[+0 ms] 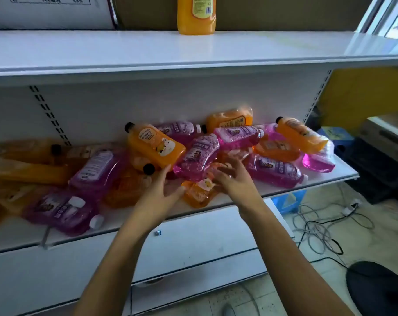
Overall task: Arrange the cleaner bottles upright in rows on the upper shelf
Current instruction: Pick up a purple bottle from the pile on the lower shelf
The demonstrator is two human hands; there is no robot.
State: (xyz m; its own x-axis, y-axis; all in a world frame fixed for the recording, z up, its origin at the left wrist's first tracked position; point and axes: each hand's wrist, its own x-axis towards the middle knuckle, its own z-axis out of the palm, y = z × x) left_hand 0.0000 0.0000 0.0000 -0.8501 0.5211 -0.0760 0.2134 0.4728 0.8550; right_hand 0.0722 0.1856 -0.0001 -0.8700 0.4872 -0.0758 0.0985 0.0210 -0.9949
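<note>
Both hands — left hand (158, 192), right hand (233, 179) — reach with loose fingers, grasping nothing, toward the purple bottle (197, 157) atop the pile on the lower shelf (239, 197). One orange bottle (196, 15) stands on the upper shelf (102, 49). Liquid-filled, probably heavy and slick — best gripped around the body.

Both bare forearms reach forward and up from bottom of frame, converging. Left hand (158, 193): palm facing inward, fingers straight and pointing forward, thumb splayed right. Right hand (233, 179): fingers loosely spread and slightly bent, blurred, palm turned toward the left hand. Hands near each other, not touching; neither visibly grips anything.
</note>
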